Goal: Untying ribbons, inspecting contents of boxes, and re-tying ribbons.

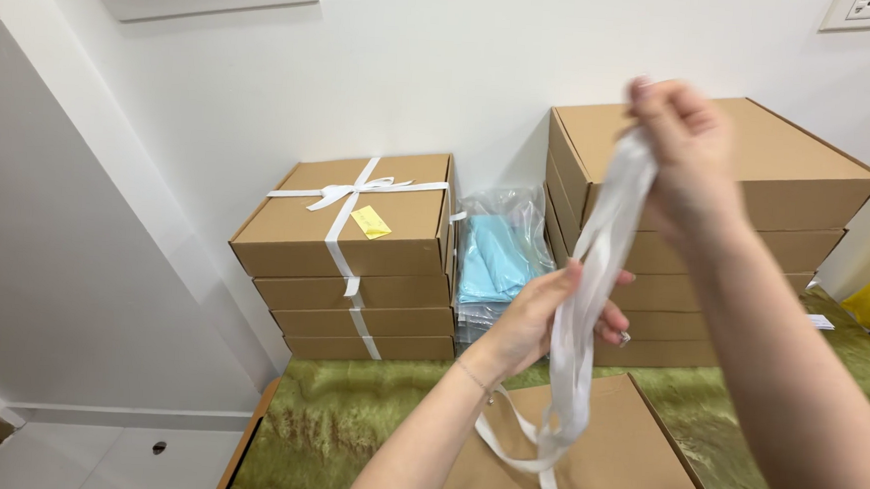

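Risk: the doubled white ribbon (590, 312) at frame centre could twist or slide out of the left hand (540, 319), whose grip closes only loosely round its middle. Right hand (683, 153), upper right, has its grip pinched tight on the top end. Ribbon's tail lies on the brown box (622, 463) on the desk (345, 438).

Bright, even indoor light with no glare. Soft shadows fall on the white wall (443, 86) behind the stacked boxes (350, 260), beyond the grip. Raised right hand (683, 153) and ribbon (592, 283) slightly motion-blurred; left hand (540, 315) sharper. Wide-angle stretch at the frame edges.
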